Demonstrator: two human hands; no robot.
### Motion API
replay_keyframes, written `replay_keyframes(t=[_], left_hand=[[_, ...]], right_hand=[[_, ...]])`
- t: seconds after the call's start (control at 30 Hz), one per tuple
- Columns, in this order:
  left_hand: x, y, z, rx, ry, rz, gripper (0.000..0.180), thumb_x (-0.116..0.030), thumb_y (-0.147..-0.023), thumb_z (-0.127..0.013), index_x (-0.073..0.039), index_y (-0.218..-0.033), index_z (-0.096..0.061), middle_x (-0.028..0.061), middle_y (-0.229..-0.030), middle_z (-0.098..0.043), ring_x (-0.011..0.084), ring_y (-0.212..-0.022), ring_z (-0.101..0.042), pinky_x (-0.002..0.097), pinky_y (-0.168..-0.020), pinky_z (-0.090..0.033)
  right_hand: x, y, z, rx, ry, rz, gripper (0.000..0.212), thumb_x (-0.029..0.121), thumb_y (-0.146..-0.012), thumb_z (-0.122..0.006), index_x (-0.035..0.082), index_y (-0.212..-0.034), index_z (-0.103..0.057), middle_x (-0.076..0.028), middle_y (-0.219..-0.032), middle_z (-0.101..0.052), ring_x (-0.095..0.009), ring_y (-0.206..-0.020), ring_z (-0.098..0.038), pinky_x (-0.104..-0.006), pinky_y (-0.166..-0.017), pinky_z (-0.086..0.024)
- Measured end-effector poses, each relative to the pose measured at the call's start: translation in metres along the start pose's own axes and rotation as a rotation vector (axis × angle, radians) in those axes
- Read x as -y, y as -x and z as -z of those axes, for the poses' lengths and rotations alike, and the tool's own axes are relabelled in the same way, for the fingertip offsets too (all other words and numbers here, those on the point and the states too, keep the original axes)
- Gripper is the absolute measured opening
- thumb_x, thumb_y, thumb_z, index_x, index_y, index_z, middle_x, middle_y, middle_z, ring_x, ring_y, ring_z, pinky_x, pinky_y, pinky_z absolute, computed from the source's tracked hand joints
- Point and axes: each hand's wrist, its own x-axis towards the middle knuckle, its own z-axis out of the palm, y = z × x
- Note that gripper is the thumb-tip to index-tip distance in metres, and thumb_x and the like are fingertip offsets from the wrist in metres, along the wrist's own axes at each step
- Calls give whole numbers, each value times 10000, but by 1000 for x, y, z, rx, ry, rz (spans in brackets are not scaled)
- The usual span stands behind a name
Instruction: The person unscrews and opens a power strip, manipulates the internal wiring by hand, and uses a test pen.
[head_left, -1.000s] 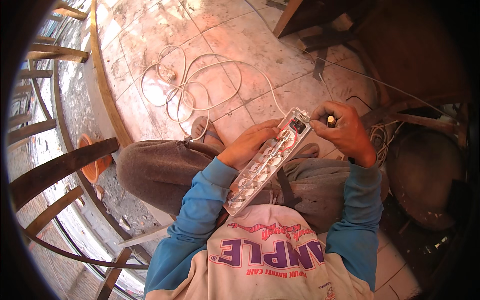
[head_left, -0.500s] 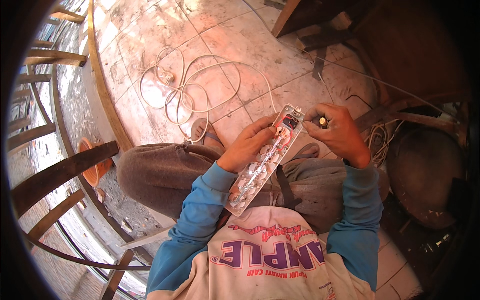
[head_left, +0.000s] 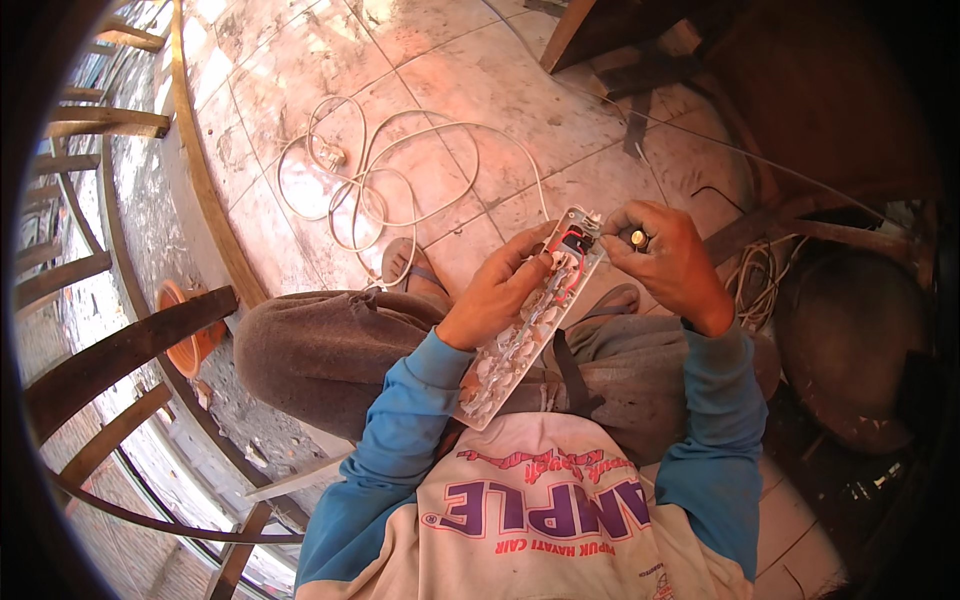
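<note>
An opened white power strip (head_left: 500,365) lies aslant over my lap, its inner side up, with metal strips, red wires and a black switch (head_left: 576,243) showing. My left hand (head_left: 500,288) grips it along its left side near the far end, thumb over the inner parts. At that same end, my right hand (head_left: 660,255) pinches a slim tool that looks like a screwdriver (head_left: 639,239), its round yellow butt toward me. The fingertips are close beside the strip's edge; whether the tool's tip touches it is hidden. A white cord (head_left: 510,131) runs from the far end.
The cord lies in loops on the tiled floor, with its plug (head_left: 331,156) at the left. A wooden railing (head_left: 130,345) and an orange pot (head_left: 190,335) stand left. To the right are coiled cable (head_left: 757,280), a dark round object (head_left: 845,345) and wooden furniture (head_left: 610,30).
The power strip has tilted a little in my left hand, and its inner metal shines differently. My right hand with the screwdriver has shifted slightly left.
</note>
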Motion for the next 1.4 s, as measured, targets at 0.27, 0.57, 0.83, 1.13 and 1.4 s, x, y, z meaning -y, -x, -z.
replay_keyframes(t=[0.27, 0.57, 0.83, 1.13, 1.4], left_hand=[[-3, -3, -2, -16, -2, -21, 435, -102, -1000, -466, 22, -1416, -428, 73, -1287, -569, 116, -1133, -534, 263, -985, -420], [-20, 4, -10, -36, 46, 77, 436, -110, -996, -453, 32, -1408, -432, 81, -1264, -574, 113, -1116, -542, 254, -967, -429], [-13, 0, -7, -56, 33, 51, 435, -127, -1002, -472, 36, -1403, -433, 90, -1224, -595, 113, -1087, -559, 247, -934, -451], [-13, 0, -5, -52, 77, 9, 419, -117, -1009, -474, 37, -1397, -434, 93, -1223, -598, 111, -1065, -574, 245, -919, -467], [-6, -3, -2, -84, 5, -57, 424, -114, -1013, -483, 30, -1407, -425, 60, -1144, -629, 71, -987, -576, 220, -847, -473]], right_hand=[[7, 2, 12, 5, -41, -99, 155, 113, -815, -675, -27, -865, -634, -143, -761, -627, -220, -654, -600, -336, -617, -465], [8, 1, 20, 34, -21, -60, 160, 118, -834, -667, -31, -880, -632, -133, -761, -612, -205, -657, -586, -331, -621, -461], [2, 2, 7, 26, -71, -80, 151, 108, -847, -660, -31, -887, -619, -130, -773, -617, -186, -674, -582, -326, -627, -461], [5, 3, 10, 2, -126, -89, 126, 97, -862, -650, -19, -898, -615, -105, -769, -623, -169, -678, -577, -318, -635, -460], [7, -1, 4, -62, -162, -90, 131, 102, -876, -653, -18, -911, -615, -100, -770, -627, -140, -682, -558, -307, -634, -450]])
